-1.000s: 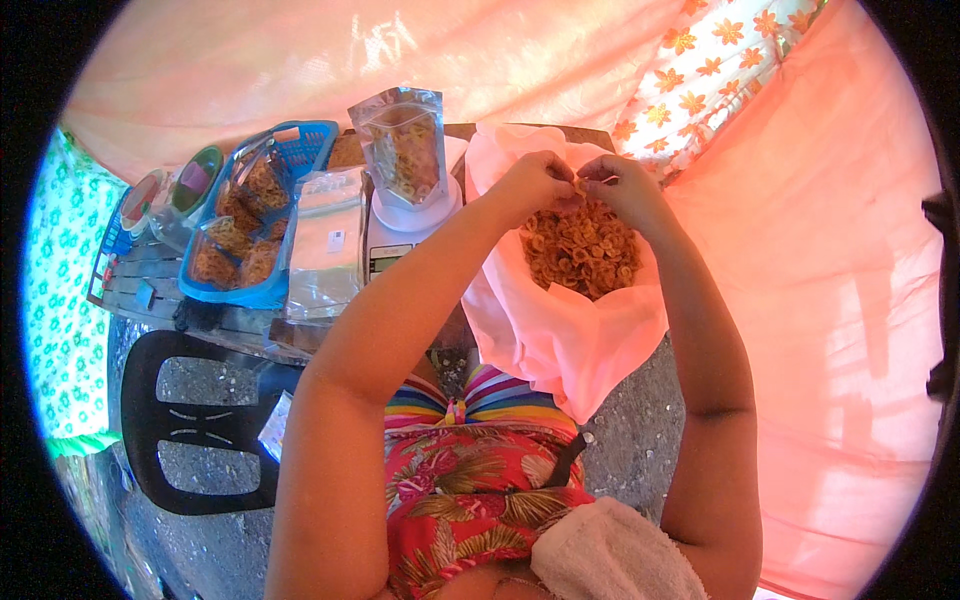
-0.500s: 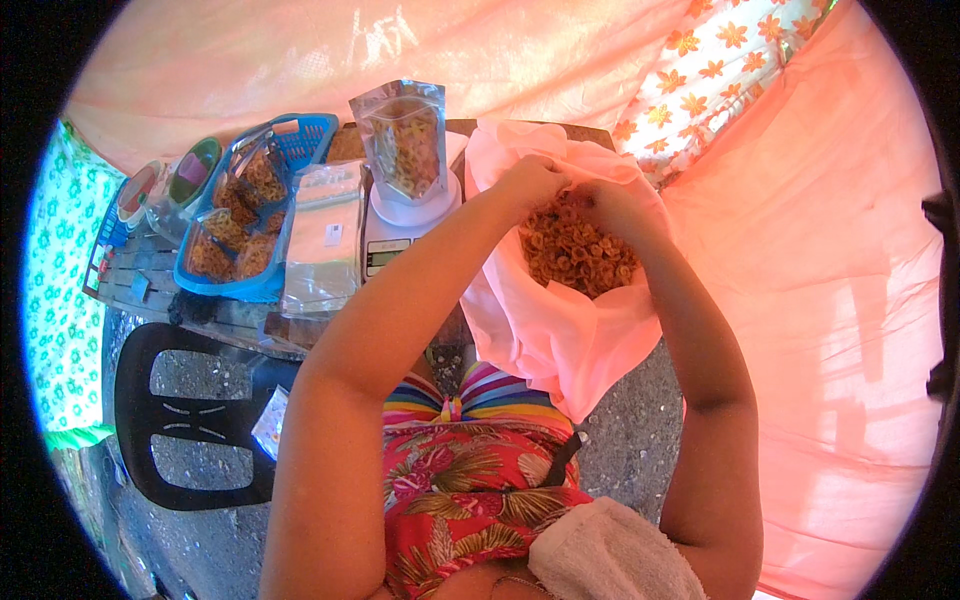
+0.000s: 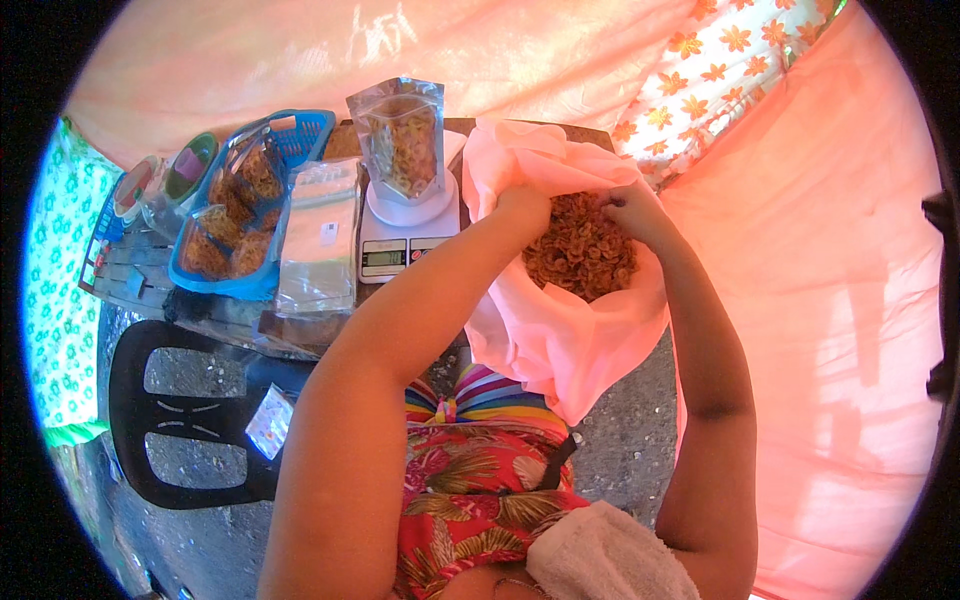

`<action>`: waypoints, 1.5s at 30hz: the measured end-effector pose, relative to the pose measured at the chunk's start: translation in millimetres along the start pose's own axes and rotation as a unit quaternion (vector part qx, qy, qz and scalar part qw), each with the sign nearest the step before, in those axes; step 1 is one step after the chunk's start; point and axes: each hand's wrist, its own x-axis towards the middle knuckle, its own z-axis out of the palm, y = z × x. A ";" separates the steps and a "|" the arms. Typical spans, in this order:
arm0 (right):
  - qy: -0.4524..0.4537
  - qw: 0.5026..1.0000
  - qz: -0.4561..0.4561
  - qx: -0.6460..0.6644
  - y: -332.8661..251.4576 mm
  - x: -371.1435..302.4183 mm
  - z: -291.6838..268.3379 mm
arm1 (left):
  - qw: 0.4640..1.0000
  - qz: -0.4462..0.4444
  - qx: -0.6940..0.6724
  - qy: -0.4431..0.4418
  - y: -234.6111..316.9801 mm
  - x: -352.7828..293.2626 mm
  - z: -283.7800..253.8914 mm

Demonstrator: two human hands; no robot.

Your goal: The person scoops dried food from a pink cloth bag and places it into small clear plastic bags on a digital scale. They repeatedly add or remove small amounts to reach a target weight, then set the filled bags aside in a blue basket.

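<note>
A heap of curled brown snack pieces (image 3: 582,262) lies in a container lined with pink cloth (image 3: 530,345). My left hand (image 3: 524,210) is at the heap's left edge, its fingers hidden behind the back of the hand. At the right edge my right hand (image 3: 636,214) has thumb and fingers pinched together over the pieces; whatever is between them is too small to make out. Left of the cloth, a clear, silver-edged stand-up pouch (image 3: 405,140) filled with snack stands upright on a white kitchen scale (image 3: 385,258). Neither hand touches the pouch.
A stack of flat clear pouches (image 3: 318,235) lies left of the scale. Beyond it is a blue basket (image 3: 225,287) with several filled packs, then bowls (image 3: 192,165) at the far left. A black chair (image 3: 125,400) stands below the wooden table (image 3: 140,262). Pink sheeting (image 3: 800,300) hangs at right.
My hands have moved apart over the heap: the left came down to its left edge, the right shifted to its right edge. More of the snack pieces now shows between them.
</note>
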 end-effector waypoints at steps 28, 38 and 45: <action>0.022 0.968 0.121 0.219 -9.0 -34.6 -52.4 | 0.999 -0.005 0.003 -0.034 21.9 -31.9 -42.5; 0.038 0.875 0.012 0.483 -35.6 -22.5 -7.5 | 0.982 0.018 -0.180 -0.057 12.7 -13.0 -52.1; 0.111 0.914 -0.150 0.360 -48.1 -21.5 -3.2 | 0.726 -0.159 -0.661 -0.109 28.3 -33.6 -82.3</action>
